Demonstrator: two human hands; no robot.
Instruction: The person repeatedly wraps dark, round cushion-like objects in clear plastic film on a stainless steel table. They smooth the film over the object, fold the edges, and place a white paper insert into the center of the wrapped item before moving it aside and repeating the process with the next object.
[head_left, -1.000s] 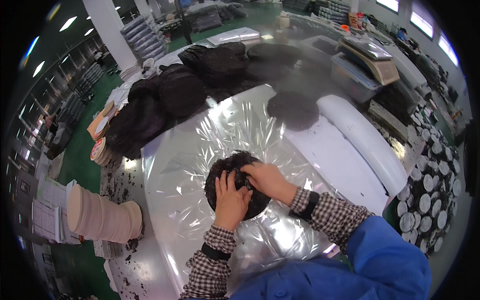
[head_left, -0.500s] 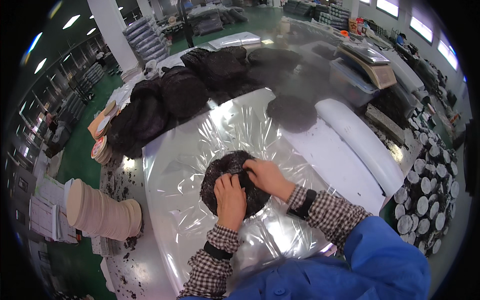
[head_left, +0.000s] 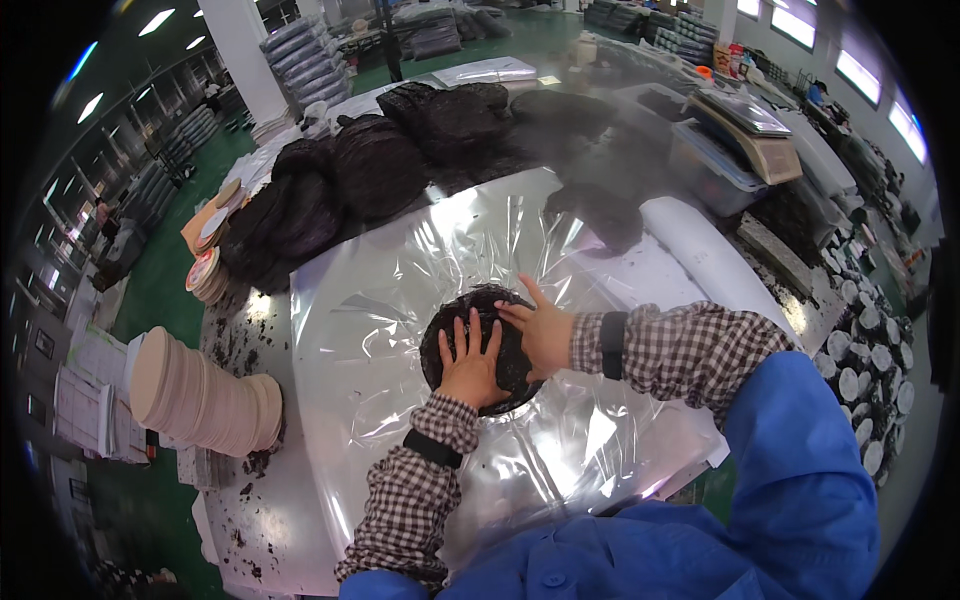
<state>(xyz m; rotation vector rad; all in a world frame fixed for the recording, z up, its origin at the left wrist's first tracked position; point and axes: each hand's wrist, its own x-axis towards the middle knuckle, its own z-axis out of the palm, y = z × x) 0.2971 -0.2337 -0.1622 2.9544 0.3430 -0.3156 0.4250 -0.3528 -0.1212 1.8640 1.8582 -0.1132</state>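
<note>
A round, dark, fibrous cake that looks like dried seaweed [head_left: 512, 356] lies on a large sheet of shiny clear film [head_left: 365, 290] in the middle of the table. My left hand [head_left: 471, 366] rests on its near left part, palm down with the fingers spread. At its right edge sits my right hand [head_left: 543, 332], with the fingers stretched over the top and one finger raised. Neither hand grips anything; both press flat on the cake. Creases in the film radiate outward around it. Parts of the cake's surface are hidden under my hands.
Larger dark fibrous discs [head_left: 375, 165] are heaped along the far left edge. A leaning stack of pale round discs [head_left: 200, 395] stands at left. To the right lie a white curved sheet [head_left: 705, 245], a clear plastic tub [head_left: 705, 165] and many dark pieces with pale round ends [head_left: 850, 385].
My fingers have gone from bent and bunched to spread flat. The cake looks smaller and rounder, with a neater edge. My right forearm has swung up and outward.
</note>
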